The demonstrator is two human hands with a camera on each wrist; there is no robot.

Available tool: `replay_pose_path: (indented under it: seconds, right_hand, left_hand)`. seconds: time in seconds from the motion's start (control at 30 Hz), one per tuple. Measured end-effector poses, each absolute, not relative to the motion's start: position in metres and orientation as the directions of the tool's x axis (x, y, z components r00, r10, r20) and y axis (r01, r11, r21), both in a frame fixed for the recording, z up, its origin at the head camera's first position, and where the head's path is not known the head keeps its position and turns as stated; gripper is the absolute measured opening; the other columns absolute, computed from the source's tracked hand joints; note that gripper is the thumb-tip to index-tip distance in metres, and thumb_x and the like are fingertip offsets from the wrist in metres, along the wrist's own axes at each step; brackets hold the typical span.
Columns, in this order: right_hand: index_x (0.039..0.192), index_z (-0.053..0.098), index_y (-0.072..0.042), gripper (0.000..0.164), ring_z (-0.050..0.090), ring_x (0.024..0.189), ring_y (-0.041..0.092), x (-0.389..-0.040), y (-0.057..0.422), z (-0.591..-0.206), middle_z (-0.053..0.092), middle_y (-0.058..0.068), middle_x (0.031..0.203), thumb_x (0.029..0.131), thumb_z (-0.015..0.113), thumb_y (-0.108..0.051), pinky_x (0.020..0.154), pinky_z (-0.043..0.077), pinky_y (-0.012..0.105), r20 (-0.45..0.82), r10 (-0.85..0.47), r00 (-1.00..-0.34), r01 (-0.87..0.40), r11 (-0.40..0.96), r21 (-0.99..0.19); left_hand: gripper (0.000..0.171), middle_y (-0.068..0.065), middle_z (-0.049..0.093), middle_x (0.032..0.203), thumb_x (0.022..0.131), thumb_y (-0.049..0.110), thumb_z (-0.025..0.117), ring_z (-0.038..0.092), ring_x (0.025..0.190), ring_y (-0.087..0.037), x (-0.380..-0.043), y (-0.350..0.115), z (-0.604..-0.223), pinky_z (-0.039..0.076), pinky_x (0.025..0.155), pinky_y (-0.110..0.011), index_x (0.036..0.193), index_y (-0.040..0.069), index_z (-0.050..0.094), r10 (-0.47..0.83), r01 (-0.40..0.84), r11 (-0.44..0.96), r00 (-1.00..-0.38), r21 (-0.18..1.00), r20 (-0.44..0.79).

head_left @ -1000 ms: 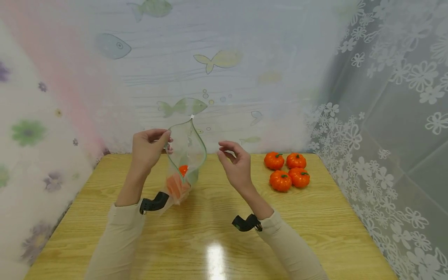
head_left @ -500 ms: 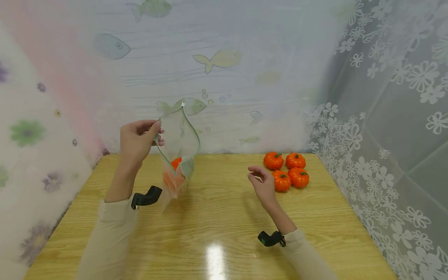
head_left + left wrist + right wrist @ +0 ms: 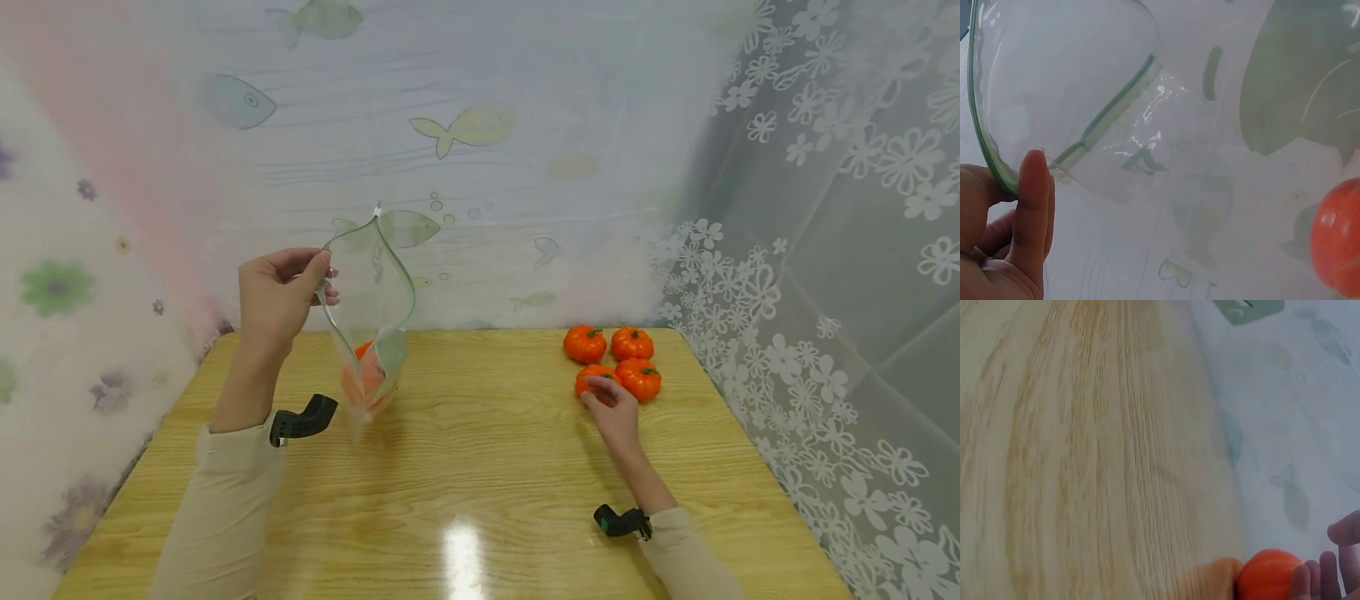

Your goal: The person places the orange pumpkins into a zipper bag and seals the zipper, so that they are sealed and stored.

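Observation:
A clear zip bag [image 3: 375, 287] with a green-edged mouth hangs from my left hand [image 3: 272, 302], which pinches its left rim between thumb and fingers. The mouth gapes apart. Low inside the bag shows an orange toy pumpkin [image 3: 365, 392], blurred by the plastic; the left wrist view catches part of an orange pumpkin [image 3: 1338, 240] at its right edge. My right hand [image 3: 619, 421] is over the nearest left pumpkin [image 3: 587, 380] of a small group, fingers loosely bent and partly covering it. Contact cannot be told. In the right wrist view, fingertips overlap that orange pumpkin [image 3: 1266, 575].
Several orange pumpkins with green stems stand together at the table's back right, among them a right front one [image 3: 641, 381]. The wooden table [image 3: 465, 442] reaches back to a fish-patterned curtain [image 3: 480, 183]. A flower-patterned curtain [image 3: 847, 333] borders the right side.
My right hand has moved right, from beside the bag to the pumpkin group. My left hand has shifted left and slightly up, carrying the bag along.

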State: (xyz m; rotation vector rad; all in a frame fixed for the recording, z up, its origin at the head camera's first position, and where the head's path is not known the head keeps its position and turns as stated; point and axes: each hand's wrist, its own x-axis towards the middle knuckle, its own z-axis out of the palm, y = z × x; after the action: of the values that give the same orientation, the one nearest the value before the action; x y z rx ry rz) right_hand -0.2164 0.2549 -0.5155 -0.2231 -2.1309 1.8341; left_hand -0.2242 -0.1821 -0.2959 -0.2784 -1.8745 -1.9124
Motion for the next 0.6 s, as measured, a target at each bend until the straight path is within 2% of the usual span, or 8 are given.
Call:
replay_pose_path:
  seconds: [0.1,0.23,0.37,0.47,0.6]
  right_hand:
    - [0.122,0.065,0.008,0.028,0.058,0.091,0.004,-0.215,0.264,-0.515,0.063,0.023,0.121,0.094,0.068,0.002,0.076,0.051,0.009,0.136,0.36,-0.923,-0.078,0.17,-0.982]
    - [0.125,0.063,0.007,0.034,0.056,0.09,0.005,-0.213,0.274,-0.514,0.06,0.022,0.123,0.092,0.07,0.001,0.072,0.05,0.007,0.128,0.413,-0.902,-0.049,0.197,-0.979]
    - [0.136,0.052,0.006,0.049,0.052,0.103,0.017,-0.213,0.282,-0.513,0.052,0.022,0.132,0.092,0.071,-0.003,0.072,0.045,0.006,0.081,0.438,-0.895,0.029,0.238,-0.971]
    - [0.146,0.037,0.008,0.064,0.045,0.117,0.03,-0.212,0.285,-0.513,0.042,0.025,0.144,0.094,0.07,-0.007,0.087,0.044,0.015,0.021,0.41,-0.912,0.092,0.253,-0.963]
    - [0.153,0.019,0.011,0.08,0.036,0.131,0.038,-0.211,0.286,-0.514,0.029,0.032,0.153,0.095,0.07,-0.008,0.107,0.039,0.04,-0.048,0.331,-0.942,0.143,0.269,-0.952]
  left_hand:
    - [0.013,0.001,0.071,0.077,0.098,0.011,0.069,0.066,0.055,-0.007,-0.224,-0.183,-0.295,0.06,0.057,-0.022,0.101,-0.001,0.074,-0.189,0.444,0.029,-0.878,0.896,0.441]
    - [0.009,0.001,0.072,0.077,0.097,0.01,0.07,0.066,0.054,-0.007,-0.225,-0.185,-0.293,0.06,0.056,-0.02,0.097,0.003,0.075,-0.207,0.442,0.0,-0.878,0.897,0.432]
    - [0.005,0.0,0.072,0.076,0.097,0.008,0.07,0.066,0.054,-0.008,-0.225,-0.189,-0.294,0.06,0.056,-0.021,0.095,0.006,0.074,-0.197,0.42,-0.038,-0.893,0.907,0.405]
    - [0.007,0.002,0.072,0.077,0.097,0.011,0.069,0.067,0.056,-0.007,-0.226,-0.194,-0.3,0.06,0.057,-0.02,0.098,0.005,0.073,-0.189,0.387,0.004,-0.905,0.922,0.381]
    - [0.013,0.007,0.072,0.079,0.099,0.015,0.068,0.067,0.059,-0.005,-0.227,-0.199,-0.309,0.06,0.06,-0.018,0.105,0.004,0.072,-0.176,0.346,0.093,-0.917,0.934,0.357]
